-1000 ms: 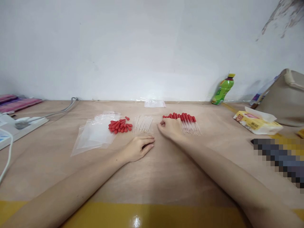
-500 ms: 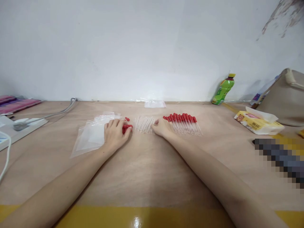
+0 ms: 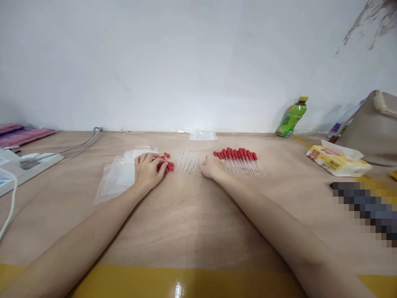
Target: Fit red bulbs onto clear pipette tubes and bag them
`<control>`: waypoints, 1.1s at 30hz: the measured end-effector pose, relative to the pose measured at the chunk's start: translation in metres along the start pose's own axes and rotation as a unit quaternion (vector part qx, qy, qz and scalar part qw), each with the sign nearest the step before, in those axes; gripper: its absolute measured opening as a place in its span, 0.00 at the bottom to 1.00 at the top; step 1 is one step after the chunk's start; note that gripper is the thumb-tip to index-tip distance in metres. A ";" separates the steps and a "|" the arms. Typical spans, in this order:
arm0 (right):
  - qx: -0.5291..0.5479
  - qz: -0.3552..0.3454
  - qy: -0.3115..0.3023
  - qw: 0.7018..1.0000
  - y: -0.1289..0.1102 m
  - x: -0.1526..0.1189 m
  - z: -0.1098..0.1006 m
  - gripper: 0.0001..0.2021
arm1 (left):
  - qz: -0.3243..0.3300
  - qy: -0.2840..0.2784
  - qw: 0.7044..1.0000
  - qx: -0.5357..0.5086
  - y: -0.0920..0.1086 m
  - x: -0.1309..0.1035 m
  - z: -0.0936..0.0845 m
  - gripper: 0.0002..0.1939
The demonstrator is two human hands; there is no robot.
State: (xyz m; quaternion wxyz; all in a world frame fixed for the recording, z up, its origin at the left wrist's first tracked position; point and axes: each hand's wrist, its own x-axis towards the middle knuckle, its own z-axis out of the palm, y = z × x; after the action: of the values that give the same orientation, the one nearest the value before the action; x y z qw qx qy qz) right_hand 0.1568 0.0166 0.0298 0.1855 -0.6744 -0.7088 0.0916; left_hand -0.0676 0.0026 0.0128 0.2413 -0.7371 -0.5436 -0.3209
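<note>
My left hand (image 3: 146, 170) rests with curved fingers and thumb around some red rubber dropper bulbs (image 3: 169, 167). More of these bulbs peek out beside the thumb and fingertips. A row of thin clear tubes (image 3: 188, 162) lies side by side between my two hands. At the right end of that row is my right hand (image 3: 211, 166), curled closed; what its fingers pinch is hidden. Just right of it, tubes fitted with red bulbs, finished droppers (image 3: 238, 154), lie in a slanted row. Under and left of my left hand are clear zip bags (image 3: 116, 180).
Another small clear bag (image 3: 203, 135) lies by the wall. To the right stand a green drink bottle (image 3: 292, 118), a tissue pack (image 3: 338, 161) and a beige bag (image 3: 370, 128). A power strip (image 3: 46, 161) with cables sits at the left.
My left hand has drawn slightly left and its thumb shows more of the red bulbs. The right hand has shifted a little to the right, its fingers turned further out of sight.
</note>
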 end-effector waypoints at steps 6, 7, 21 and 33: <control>-0.004 -0.029 0.020 0.999 0.017 -0.005 -0.007 0.12 | 0.039 0.025 0.992 -0.114 0.018 -0.004 -0.009 0.07; -0.003 -0.046 0.035 0.998 0.023 -0.009 -0.008 0.12 | 0.061 0.010 0.986 -0.153 0.024 -0.006 -0.010 0.08; 0.034 -0.315 0.157 0.935 0.091 -0.069 -0.004 0.10 | 0.097 -0.173 0.937 -0.288 0.081 -0.017 -0.019 0.14; 0.115 -0.337 0.173 0.918 0.076 -0.076 0.000 0.09 | -0.026 -0.246 0.872 -0.422 0.096 -0.020 -0.018 0.11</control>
State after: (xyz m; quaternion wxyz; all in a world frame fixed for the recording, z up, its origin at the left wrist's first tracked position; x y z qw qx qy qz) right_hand 0.2286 -0.0530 -0.0098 0.4010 -0.3745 -0.8359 -0.0134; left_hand 0.0162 -0.0512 0.0096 -0.2432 -0.8098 -0.4167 -0.3339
